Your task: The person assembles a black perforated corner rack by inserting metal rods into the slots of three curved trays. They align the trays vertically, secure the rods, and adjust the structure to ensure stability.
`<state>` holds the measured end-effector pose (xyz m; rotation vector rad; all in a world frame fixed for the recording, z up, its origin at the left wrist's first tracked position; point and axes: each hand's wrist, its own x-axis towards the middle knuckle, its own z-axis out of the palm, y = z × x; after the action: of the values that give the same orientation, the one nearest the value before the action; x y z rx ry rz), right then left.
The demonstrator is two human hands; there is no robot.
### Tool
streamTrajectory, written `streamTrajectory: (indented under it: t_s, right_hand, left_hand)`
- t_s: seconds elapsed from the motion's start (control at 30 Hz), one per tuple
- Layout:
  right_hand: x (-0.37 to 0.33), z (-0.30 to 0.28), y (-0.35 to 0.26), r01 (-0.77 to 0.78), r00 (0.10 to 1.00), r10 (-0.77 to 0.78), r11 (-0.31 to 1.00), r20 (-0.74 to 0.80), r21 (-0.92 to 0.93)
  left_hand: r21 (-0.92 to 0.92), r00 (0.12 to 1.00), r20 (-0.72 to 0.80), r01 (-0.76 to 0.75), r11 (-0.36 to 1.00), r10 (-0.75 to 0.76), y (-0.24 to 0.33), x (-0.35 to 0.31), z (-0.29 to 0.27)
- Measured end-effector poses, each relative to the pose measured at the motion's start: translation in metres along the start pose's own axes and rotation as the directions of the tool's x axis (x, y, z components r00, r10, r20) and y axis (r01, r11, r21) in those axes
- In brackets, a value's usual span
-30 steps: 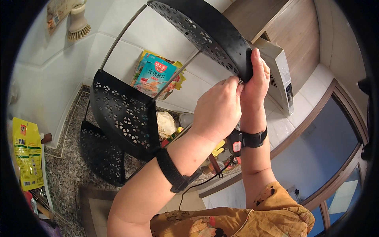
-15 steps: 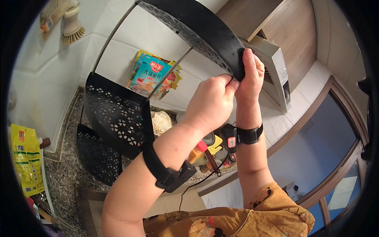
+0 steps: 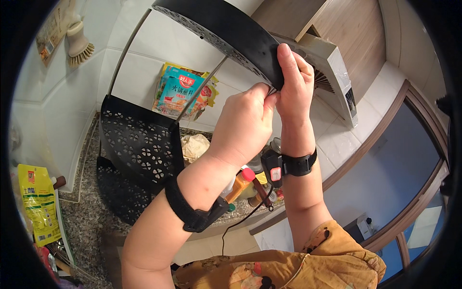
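A black tiered corner rack [image 3: 139,139] with clover-shaped cut-outs and thin metal rods stands before me, its curved top shelf [image 3: 231,29] tilted up high. My right hand [image 3: 295,79] grips the top shelf's right-hand corner, thumb laid along the outer rim. Just beneath that corner is my left hand [image 3: 248,118], closed in a pinch with the knuckles up. A small thin metallic bit shows at its fingertips, too little visible to name. Each wrist wears a black strap with a small box.
Colourful seasoning packets [image 3: 180,91] lean against the tiled wall. Bottles with a red cap [image 3: 248,174] stand behind my left forearm. A yellow bag [image 3: 39,204] sits at the left on the speckled counter [image 3: 82,226]. A brush [image 3: 78,43] hangs on the wall; a range hood [image 3: 332,72] is upper right.
Both hands and the top shelf have shifted slightly left and up in the picture, while the background has moved a little too. Both grips look the same.
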<state>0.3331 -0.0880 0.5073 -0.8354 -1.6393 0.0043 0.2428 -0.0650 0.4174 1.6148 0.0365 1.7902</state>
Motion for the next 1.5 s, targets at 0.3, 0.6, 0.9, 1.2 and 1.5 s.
streamTrajectory:
  t_s: [0.3,0.6,0.9,1.2,1.5]
  right_hand:
    - [0.003,0.006,-0.002,-0.045,0.999,0.045,0.999,0.014,0.008]
    - [0.004,0.009,-0.005,-0.092,0.995,0.088,0.991,0.046,0.099]
    - [0.006,0.021,-0.006,-0.083,0.996,0.087,0.983,-0.020,0.161]
    - [0.007,0.020,-0.007,-0.112,0.992,0.120,0.975,-0.034,0.192]
    - [0.007,0.015,-0.007,-0.126,0.991,0.133,0.976,-0.030,0.179]
  left_hand:
    - [0.182,0.997,-0.070,-0.018,0.983,0.031,0.009,-0.001,-0.002]
    - [-0.046,0.997,-0.005,0.073,0.996,-0.073,0.013,0.004,-0.014]
    - [-0.011,0.998,-0.067,-0.015,1.000,0.014,0.005,0.001,-0.013]
    - [0.043,0.998,-0.062,-0.022,0.999,0.025,0.006,-0.003,-0.012]
    - [0.005,1.000,-0.024,0.019,1.000,-0.019,0.006,-0.002,-0.011]
